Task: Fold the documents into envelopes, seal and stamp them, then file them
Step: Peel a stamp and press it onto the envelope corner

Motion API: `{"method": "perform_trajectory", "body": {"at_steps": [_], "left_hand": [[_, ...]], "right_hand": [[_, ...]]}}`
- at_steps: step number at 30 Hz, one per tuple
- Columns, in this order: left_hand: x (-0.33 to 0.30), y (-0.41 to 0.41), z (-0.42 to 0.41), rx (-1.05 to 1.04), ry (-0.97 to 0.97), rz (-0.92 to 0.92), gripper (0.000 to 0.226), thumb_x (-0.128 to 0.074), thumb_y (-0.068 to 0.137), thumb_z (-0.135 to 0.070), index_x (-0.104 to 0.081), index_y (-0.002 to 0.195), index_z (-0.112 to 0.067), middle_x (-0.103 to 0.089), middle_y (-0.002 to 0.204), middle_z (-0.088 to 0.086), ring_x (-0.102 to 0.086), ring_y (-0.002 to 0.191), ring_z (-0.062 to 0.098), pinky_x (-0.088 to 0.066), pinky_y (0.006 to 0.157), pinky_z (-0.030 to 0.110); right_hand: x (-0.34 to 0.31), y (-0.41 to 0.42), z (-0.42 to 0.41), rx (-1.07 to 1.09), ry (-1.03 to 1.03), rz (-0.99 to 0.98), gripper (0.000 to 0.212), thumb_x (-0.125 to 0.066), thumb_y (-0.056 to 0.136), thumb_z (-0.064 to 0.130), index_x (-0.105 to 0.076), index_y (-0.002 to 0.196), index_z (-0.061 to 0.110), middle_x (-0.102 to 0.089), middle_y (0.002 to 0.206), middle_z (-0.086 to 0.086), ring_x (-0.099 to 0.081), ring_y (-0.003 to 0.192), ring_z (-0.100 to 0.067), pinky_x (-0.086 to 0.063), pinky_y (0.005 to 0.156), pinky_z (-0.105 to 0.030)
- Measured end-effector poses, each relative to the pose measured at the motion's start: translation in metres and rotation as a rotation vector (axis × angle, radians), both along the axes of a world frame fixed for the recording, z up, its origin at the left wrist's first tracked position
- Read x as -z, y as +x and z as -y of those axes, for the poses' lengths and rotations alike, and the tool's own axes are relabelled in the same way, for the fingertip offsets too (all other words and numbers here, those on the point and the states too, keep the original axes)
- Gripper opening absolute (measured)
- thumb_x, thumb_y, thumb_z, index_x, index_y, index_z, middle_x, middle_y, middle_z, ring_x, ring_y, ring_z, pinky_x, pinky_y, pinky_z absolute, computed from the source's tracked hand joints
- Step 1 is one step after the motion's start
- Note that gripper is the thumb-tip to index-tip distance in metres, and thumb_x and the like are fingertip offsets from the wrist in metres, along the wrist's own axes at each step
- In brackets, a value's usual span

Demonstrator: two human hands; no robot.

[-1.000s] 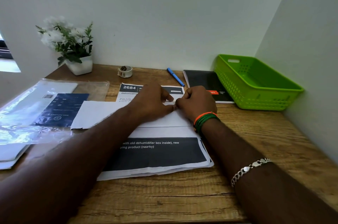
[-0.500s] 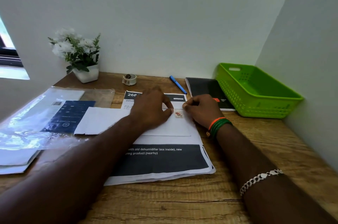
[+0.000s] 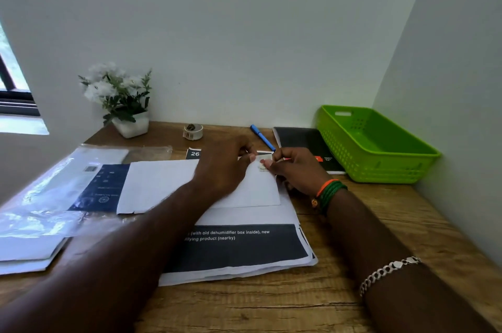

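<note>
Your left hand [image 3: 225, 167] lies flat on the white paper envelope [image 3: 252, 188], fingers straight, pinning it to the stack of printed black-and-white documents [image 3: 239, 248] on the wooden surface [image 3: 271, 308]. Your right hand [image 3: 296, 172], just beside the left, has its fingertips [image 3: 267, 162] curled onto the small pale stamp [image 3: 264, 167] at the envelope's far corner. Judged status: this envelope looks filled and closed, and stamping is under way. Filing remains; the green plastic basket [image 3: 380, 169], beyond your right hand, shows nothing inside. More sheets wait under both hands. Not verifiable: the envelope's seal, whether the stamp is fully stuck, and its design. A second white envelope [image 3: 152, 186], left of your left hand, is partly covered by your forearm.
</note>
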State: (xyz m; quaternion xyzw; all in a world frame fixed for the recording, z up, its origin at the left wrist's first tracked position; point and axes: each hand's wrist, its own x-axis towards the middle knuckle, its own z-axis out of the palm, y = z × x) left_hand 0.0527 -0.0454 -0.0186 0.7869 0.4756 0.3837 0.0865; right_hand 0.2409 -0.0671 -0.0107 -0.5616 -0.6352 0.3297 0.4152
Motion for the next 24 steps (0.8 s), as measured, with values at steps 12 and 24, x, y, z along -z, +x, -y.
{"method": "perform_trajectory", "body": {"at_steps": [12, 24], "left_hand": [[-0.05, -0.048, 0.02, -0.412, -0.356, 0.468, 0.06, -0.067, 0.092, -0.053, -0.056, 0.14, -0.019, -0.057, 0.14, 0.014, -0.056, 0.124, 0.035, -0.047, 0.104, 0.046], [-0.095, 0.093, 0.049, 0.03, -0.759, 1.222, 0.015, -0.075, 0.089, -0.005, -0.072, 0.103, -0.003, -0.073, 0.084, 0.011, -0.067, 0.068, 0.017, -0.054, 0.047, 0.021]], "right_hand": [[-0.051, 0.067, 0.037, 0.297, 0.254, -0.142, 0.025, -0.076, 0.088, 0.019, -0.06, 0.07, 0.013, -0.063, 0.067, -0.009, -0.057, 0.061, -0.016, -0.051, 0.058, -0.033], [-0.06, 0.179, 0.134, 0.695, 0.24, -0.402, 0.018, -0.079, 0.084, 0.019, -0.068, 0.077, 0.006, -0.066, 0.071, -0.01, -0.057, 0.054, -0.019, -0.051, 0.051, -0.03]]}}
